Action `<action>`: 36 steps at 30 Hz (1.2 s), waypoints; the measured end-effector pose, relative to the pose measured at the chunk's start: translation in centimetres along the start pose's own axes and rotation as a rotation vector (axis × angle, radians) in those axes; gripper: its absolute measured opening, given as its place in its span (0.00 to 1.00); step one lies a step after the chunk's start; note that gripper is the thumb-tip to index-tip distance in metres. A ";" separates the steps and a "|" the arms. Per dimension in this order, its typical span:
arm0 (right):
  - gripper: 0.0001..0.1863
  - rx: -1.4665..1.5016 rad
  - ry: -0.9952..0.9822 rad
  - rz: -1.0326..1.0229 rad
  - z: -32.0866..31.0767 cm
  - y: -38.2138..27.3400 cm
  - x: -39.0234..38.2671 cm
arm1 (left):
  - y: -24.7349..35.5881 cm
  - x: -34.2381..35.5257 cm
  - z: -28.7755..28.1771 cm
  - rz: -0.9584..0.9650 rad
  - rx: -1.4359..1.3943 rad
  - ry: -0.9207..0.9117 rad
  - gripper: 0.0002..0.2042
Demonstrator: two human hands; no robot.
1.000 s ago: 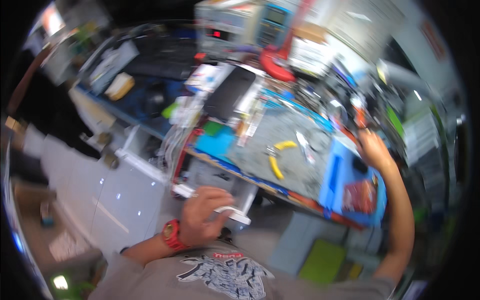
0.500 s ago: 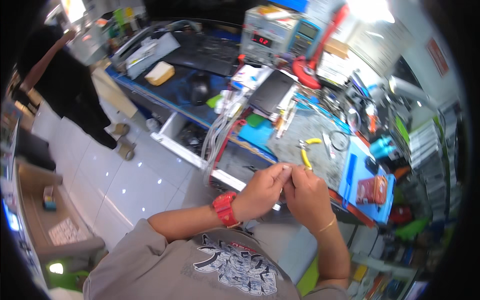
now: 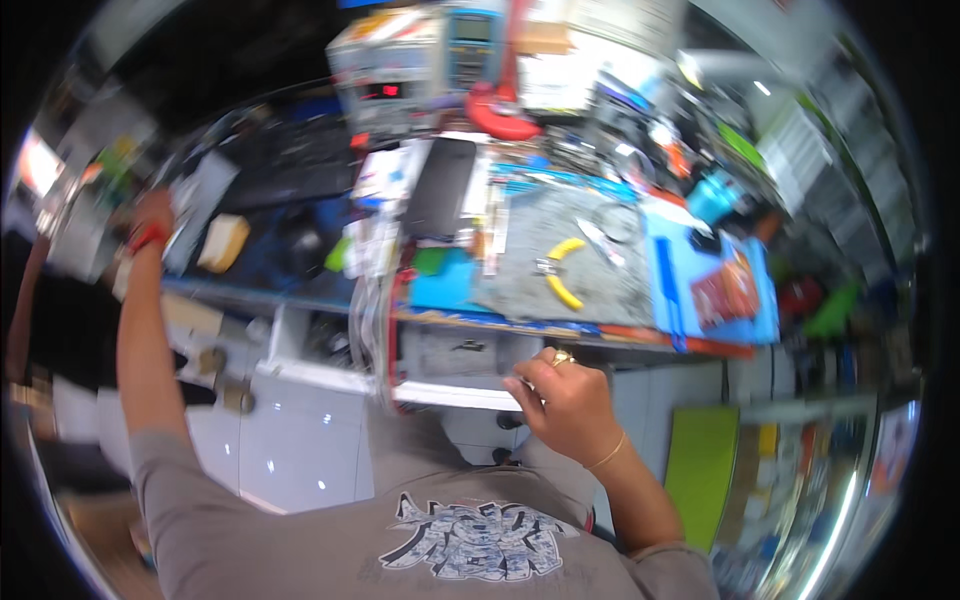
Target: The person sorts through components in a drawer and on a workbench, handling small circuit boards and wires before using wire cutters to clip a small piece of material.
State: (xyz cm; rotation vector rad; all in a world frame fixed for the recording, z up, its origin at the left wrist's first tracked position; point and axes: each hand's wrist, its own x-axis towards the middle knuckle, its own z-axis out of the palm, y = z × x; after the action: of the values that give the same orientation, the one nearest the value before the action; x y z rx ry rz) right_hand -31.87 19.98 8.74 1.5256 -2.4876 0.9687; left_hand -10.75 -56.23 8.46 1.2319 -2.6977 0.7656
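Observation:
My left hand [image 3: 153,212], red watch at the wrist, is stretched out to the far left of the workbench beside a pale flat packet [image 3: 203,200]. Motion smears its fingers, so what it may hold cannot be made out. In front of the bench, my right hand [image 3: 572,405] hovers by the white front of an open drawer [image 3: 455,396]. Its thumb and fingertips are pinched together; anything between them is too small or hidden. Yellow-handled pliers [image 3: 563,285] lie spread on the grey work mat [image 3: 515,235] beyond that hand.
A dark phone-like slab [image 3: 440,185] rests on papers beside hanging cables [image 3: 372,330]. Behind stand a power supply [image 3: 390,60] and a blue meter [image 3: 474,45]. A reddish box [image 3: 725,297] sits on a blue tray [image 3: 672,225]. At far left a person in dark clothes [image 3: 75,330] stands close.
My hands, together before, have parted: the left has swung far out to the left, the right stays near the drawer with fingers pinched. The view has turned and levelled, shifting the bench leftward.

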 end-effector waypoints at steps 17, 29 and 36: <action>0.07 -0.292 0.304 0.107 -1.6 14.9 5.3 | 35.2 -36.2 -19.3 0.088 -1.080 0.562 0.26; 0.12 -0.419 0.110 0.322 0.5 16.9 7.2 | 41.6 -38.9 -16.3 0.401 -1.001 0.479 0.27; 0.16 0.010 0.185 0.328 1.9 11.3 10.7 | 43.8 -39.5 -17.8 0.417 -1.114 0.430 0.24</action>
State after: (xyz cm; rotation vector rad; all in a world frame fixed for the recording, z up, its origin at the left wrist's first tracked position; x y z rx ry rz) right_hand -46.08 14.12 5.75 0.9924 -2.6456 1.1069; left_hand -18.36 3.55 -4.54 0.2107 -2.3362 -0.4320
